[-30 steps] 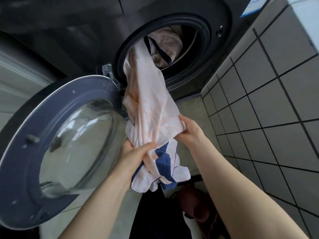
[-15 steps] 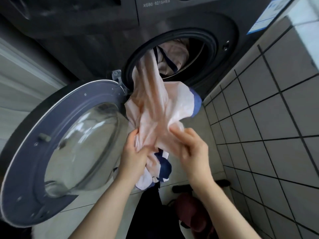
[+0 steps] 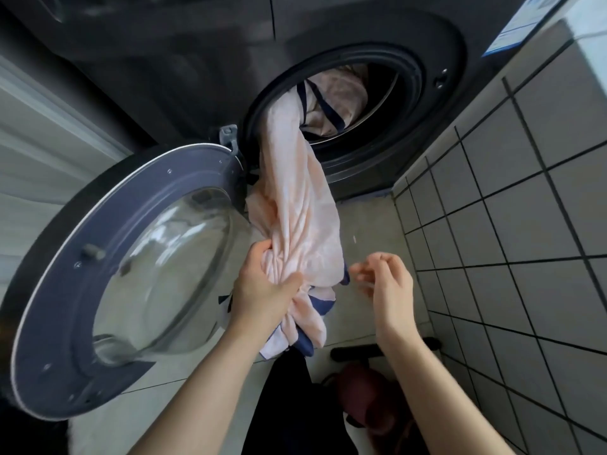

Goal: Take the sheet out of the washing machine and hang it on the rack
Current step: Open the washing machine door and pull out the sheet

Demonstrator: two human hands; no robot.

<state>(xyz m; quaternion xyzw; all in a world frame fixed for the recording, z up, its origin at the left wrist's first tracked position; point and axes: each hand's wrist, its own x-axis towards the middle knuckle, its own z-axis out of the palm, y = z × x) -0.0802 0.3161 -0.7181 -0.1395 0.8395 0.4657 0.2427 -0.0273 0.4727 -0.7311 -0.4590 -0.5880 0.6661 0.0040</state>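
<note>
The left hand [image 3: 266, 290] has its grip bunched tight round the peach sheet [image 3: 295, 198]. The sheet runs from that grip up toward 1 o'clock, over the lip of the washing machine [image 3: 197, 77] and into the drum, where the rest lies heaped; a short navy-edged tail hangs below the grip at 5 o'clock. The right hand [image 3: 386, 284], at 3 o'clock of the left and just beside the sheet, keeps a loose, half-wide grip on nothing, and the door [image 3: 59, 290] stands open at 9 o'clock.
</note>
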